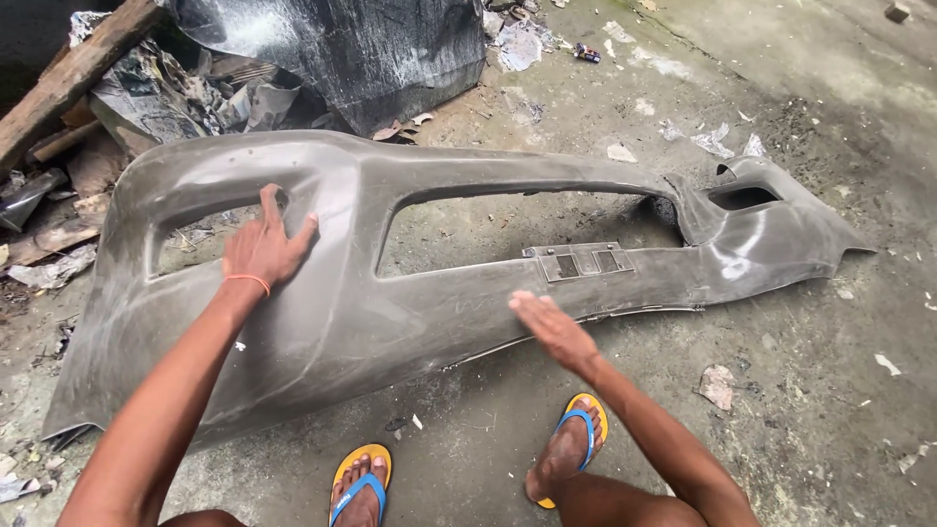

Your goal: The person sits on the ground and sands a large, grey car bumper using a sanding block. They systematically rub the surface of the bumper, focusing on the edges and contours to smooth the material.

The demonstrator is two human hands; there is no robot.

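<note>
Far left: a pile of scrap [146, 93] is seen, with a wooden beam [68, 73] laid diagonally across it and crumpled grey sheets underneath. A grey car bumper [390, 293] is laid flat on the concrete floor [800, 322], stretched from lower left to upper right, dusty and scuffed, with one opening at its left end and a long central opening. The left hand [262, 246] is pressed palm-down on the bumper just right of the left opening, fingers spread and extended; nothing is gripped, only flat contact. An orange band [246, 281] is worn at that wrist. Behind the bumper, a dark, shiny crumpled sheet [371, 54] is propped at top centre. Below, two feet in yellow-and-blue flip-flops [363, 480] are planted on the floor near the bumper's lower edge. The right hand [551, 327] is held open, fingers straight and together, at the bumper's lower edge below a small rectangular plate mount [578, 261]; nothing is held, and whether the surface is actually touched cannot be told. Further right, the bumper's right end is curved up around a smaller vent opening [744, 197]. Scraps of paper [717, 385] and debris are scattered across the floor on the right.
</note>
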